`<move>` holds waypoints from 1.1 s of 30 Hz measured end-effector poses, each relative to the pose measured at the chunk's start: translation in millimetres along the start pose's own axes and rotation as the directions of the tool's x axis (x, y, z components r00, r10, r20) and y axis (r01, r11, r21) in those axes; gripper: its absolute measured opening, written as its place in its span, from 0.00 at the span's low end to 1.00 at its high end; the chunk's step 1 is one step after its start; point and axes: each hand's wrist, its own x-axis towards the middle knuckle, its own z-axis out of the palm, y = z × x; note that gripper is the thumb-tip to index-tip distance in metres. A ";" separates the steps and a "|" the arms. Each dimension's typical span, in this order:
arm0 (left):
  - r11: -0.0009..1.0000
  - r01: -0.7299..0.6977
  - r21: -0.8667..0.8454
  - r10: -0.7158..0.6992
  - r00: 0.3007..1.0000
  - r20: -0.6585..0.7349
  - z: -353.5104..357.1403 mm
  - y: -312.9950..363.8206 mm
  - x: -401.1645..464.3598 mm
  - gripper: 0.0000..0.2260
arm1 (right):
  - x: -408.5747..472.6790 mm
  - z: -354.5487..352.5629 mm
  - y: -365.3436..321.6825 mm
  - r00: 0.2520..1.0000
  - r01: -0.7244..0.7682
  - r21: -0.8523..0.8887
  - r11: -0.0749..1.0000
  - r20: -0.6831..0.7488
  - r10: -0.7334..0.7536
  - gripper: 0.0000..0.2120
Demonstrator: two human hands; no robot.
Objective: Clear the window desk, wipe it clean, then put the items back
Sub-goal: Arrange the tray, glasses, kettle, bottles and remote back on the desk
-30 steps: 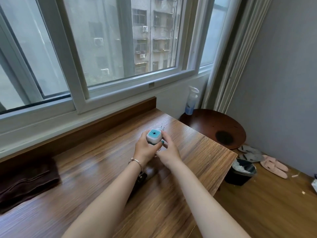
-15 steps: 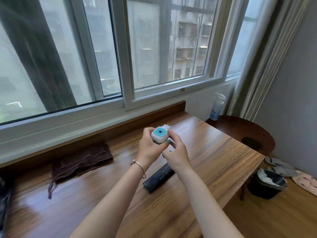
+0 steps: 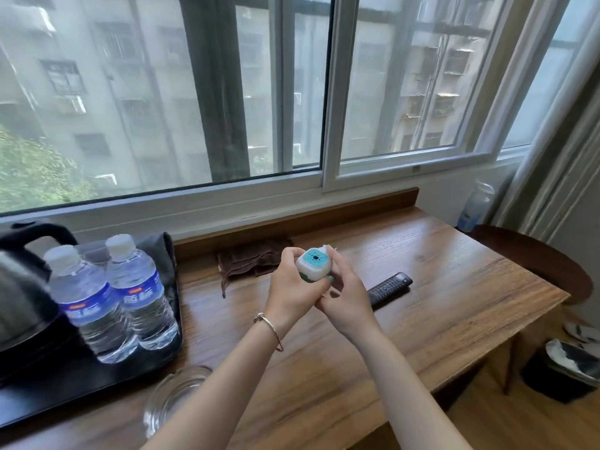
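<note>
Both hands [image 3: 319, 287] grip white-teal plug-in device [image 3: 313, 262]; above desk [image 3: 454, 287].

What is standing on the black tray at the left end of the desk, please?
On the black tray stand two water bottles and, cut off by the frame edge, a kettle. A grey cloth shows behind them; its lower part is hidden.

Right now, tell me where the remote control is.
The remote control lies flat on the wooden desk, just right of the right hand, in front of the brown cloth.
</note>
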 end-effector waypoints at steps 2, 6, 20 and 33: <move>1.000 0.005 -0.007 -0.005 1.000 -0.002 -25.0 -3.4 -19.9 0.24 | -15.8 17.3 -10.0 0.999 0.039 -0.002 0.999 0.031 -0.039 0.38; 0.999 0.021 -0.042 -0.023 0.999 -0.041 -78.8 -15.8 -57.4 0.24 | -47.9 55.6 -29.0 0.987 0.087 -0.023 0.996 0.137 -0.084 0.35; 0.996 0.083 0.023 -0.076 0.973 -0.217 -268.3 -80.1 -180.6 0.24 | -140.5 228.7 -56.7 0.893 0.212 0.045 0.976 0.397 -0.212 0.33; 0.953 0.160 0.258 -0.105 0.971 -0.215 -412.3 -136.9 -165.7 0.26 | -123.3 365.0 -94.7 0.809 0.042 0.079 0.996 0.582 -0.081 0.39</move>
